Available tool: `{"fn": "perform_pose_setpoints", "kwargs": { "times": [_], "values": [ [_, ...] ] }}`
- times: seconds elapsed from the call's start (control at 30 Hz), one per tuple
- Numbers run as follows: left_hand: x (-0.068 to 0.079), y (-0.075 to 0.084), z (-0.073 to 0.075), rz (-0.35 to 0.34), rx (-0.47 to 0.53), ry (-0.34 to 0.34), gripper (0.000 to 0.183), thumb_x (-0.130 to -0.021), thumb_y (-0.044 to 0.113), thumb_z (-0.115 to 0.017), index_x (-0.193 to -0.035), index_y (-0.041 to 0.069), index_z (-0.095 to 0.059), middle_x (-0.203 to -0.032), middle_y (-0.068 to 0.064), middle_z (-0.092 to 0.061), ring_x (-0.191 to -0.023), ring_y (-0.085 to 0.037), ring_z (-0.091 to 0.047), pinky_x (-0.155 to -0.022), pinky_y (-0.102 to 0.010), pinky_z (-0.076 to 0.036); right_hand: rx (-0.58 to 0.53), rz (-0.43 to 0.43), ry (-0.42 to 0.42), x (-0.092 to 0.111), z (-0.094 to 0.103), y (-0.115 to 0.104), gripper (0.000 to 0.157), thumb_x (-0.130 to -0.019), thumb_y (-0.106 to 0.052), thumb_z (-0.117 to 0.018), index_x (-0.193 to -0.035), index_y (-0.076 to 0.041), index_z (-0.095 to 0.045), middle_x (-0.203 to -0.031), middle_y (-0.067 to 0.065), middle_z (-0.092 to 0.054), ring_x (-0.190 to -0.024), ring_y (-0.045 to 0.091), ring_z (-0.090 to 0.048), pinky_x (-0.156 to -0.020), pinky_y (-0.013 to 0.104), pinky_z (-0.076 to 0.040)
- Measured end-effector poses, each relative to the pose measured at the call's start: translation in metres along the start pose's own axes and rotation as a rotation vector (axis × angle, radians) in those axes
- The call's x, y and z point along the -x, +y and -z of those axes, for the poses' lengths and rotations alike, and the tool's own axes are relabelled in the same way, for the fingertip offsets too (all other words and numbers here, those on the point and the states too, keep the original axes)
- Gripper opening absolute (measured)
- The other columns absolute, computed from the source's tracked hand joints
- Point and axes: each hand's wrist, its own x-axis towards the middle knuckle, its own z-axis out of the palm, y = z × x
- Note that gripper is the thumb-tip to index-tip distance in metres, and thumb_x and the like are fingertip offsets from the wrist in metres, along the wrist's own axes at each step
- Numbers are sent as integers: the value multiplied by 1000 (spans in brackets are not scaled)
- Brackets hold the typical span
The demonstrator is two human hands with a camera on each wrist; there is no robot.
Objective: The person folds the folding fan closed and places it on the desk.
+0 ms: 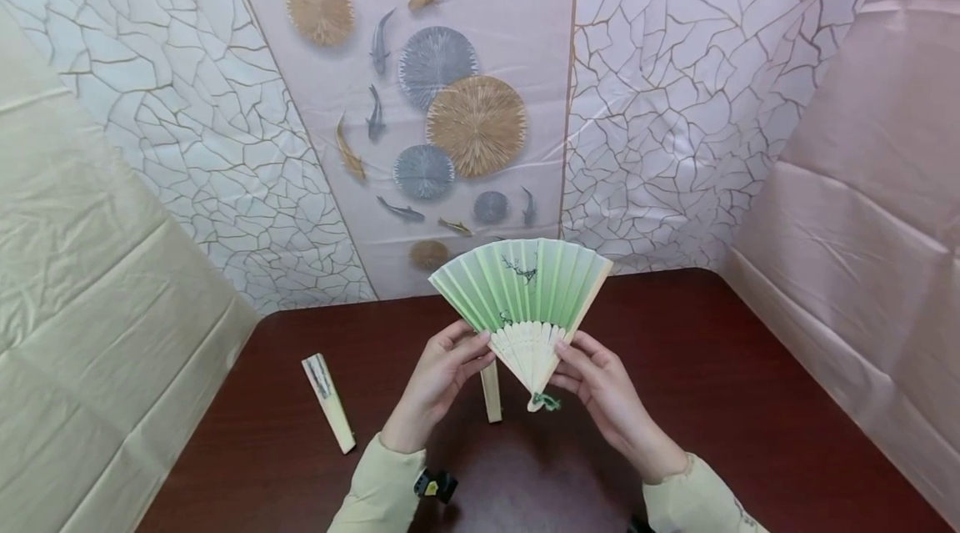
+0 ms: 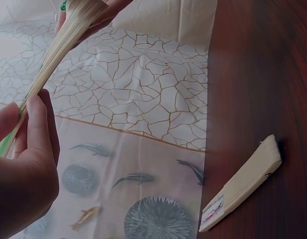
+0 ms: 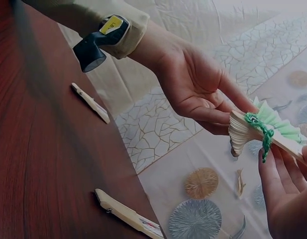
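Observation:
A green folding fan (image 1: 517,287), spread wide, is held up over the table with both hands. My left hand (image 1: 438,379) pinches its left edge between thumb and fingers. On the opposite edge, my right hand (image 1: 611,391) pinches the outer rib. Pale slats meet at the pivot, where a green braided tassel (image 3: 262,129) hangs. Seen edge-on in the left wrist view, the fan's slats (image 2: 63,42) look like a thin bundle. Below lies a folded fan (image 1: 491,391), its upper part hidden behind the left hand and the spread fan.
Another folded fan (image 1: 330,404) lies on the dark red-brown table (image 1: 247,450), left of the left hand. Behind the table hangs a patterned cloth (image 1: 465,208) with fish and round shapes. Pale cloth walls (image 1: 847,266) stand at both sides.

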Motion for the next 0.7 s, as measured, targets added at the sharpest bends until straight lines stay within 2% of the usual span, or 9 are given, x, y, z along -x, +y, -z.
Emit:
{"fn": "perform_pose_setpoints", "kwargs": {
  "times": [0.43, 0.7],
  "values": [
    [1, -1, 4, 23, -15, 0, 25, -90, 3, -59, -114, -3, -58, -100, -13, -65, -88, -20, -63, -84, -36, -51, 9, -39, -33, -1, -2, 5, 37, -96, -15, -53, -125, 7, -47, -108, 14, -63, -94, 26, -63, -83, 43, -51],
    [3, -1, 3, 21, -3, -9, 24, -89, 4, -61, -111, -4, -58, -98, -11, -65, -87, -19, -63, -85, -34, -51, 15, -48, -27, 0, -3, 6, 39, -95, -15, -54, -125, 7, -46, -108, 14, -63, -94, 25, -63, -84, 43, -51]
  ]
}}
